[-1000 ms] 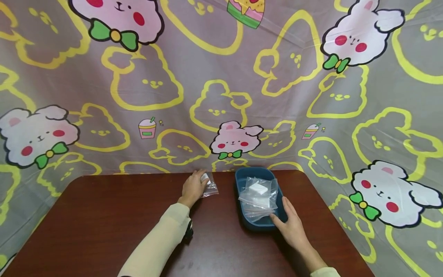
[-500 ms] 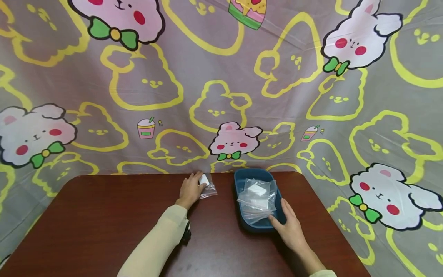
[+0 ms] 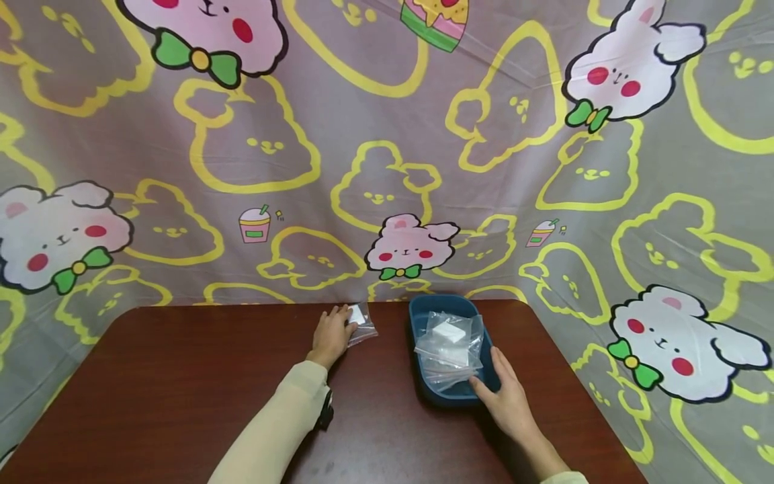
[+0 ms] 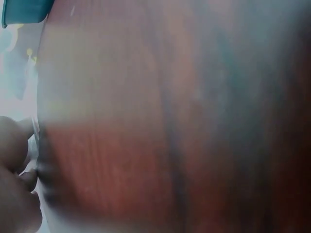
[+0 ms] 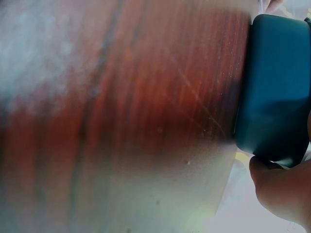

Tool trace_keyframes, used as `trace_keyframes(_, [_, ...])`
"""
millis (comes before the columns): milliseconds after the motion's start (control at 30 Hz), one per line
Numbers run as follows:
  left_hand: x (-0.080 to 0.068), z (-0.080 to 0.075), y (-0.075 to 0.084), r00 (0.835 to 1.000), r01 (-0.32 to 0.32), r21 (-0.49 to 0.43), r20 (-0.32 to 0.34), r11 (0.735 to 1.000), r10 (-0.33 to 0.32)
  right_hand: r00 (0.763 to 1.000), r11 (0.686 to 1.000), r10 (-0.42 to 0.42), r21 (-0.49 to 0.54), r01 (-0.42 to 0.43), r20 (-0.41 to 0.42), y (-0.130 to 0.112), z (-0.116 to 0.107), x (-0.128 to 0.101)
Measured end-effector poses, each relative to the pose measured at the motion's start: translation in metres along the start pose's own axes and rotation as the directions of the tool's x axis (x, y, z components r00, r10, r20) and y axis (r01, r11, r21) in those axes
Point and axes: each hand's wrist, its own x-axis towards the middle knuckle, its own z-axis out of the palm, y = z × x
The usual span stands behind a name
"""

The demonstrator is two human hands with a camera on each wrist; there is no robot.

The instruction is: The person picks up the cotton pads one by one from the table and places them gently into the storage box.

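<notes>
On the table's far side, my left hand [image 3: 330, 334] rests its fingers on a clear zip bag [image 3: 365, 325] with something white inside. The fingers hide the left part of that bag. In the left wrist view, fingertips [image 4: 30, 180] show low at the left edge. My right hand [image 3: 512, 401] holds a dark blue plastic bin [image 3: 421, 368] at its near right corner, thumb at the near rim and fingers along the right side. Inside the bin lie several clear zip bags [image 3: 450, 343] with white contents. The bin's side wall [image 5: 277, 77] fills the right of the right wrist view.
The dark red-brown wooden table [image 3: 199, 383] carries both the bin and the loose bag. A patterned cloth curtain [image 3: 387, 101] with cartoon rabbits hangs right behind and beside the table. Between the loose bag and the bin is a short stretch of tabletop.
My left hand has shifted slightly to the left and its fingers have spread flatter over the bag. The right hand and the bin stay in place.
</notes>
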Motion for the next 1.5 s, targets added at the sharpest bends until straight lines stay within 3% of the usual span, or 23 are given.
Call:
trace_keyframes(433, [-0.003, 0.005, 0.0, 0.998, 0.066, -0.022, -0.019, 0.998, -0.066, 1.0, 1.0, -0.004, 0.006, 0.004, 0.006, 0.0, -0.002, -0.001])
trace_keyframes(700, [-0.004, 0.009, -0.001, 0.996, 0.057, -0.02, -0.065, 0.998, -0.058, 1.0, 1.0, -0.007, 0.01, 0.007, 0.002, 0.002, -0.001, -0.001])
trace_keyframes(900, [-0.005, 0.008, -0.001, 0.993, 0.008, -0.004, -0.115, 1.0, -0.009, 1.0, 1.0, -0.007, 0.011, 0.007, 0.003, 0.002, -0.001, -0.001])
trace_keyframes(1367, [-0.01, 0.004, -0.002, 0.995, 0.034, -0.029, -0.095, 0.999, -0.037, 1.0, 1.0, 0.001, 0.005, -0.001, 0.005, 0.002, 0.0, -0.003])
trace_keyframes(1500, [-0.011, 0.004, -0.003, 0.993, 0.02, -0.036, -0.118, 0.999, -0.024, 1.0, 1.0, -0.004, 0.001, 0.004, -0.002, 0.002, 0.0, -0.004])
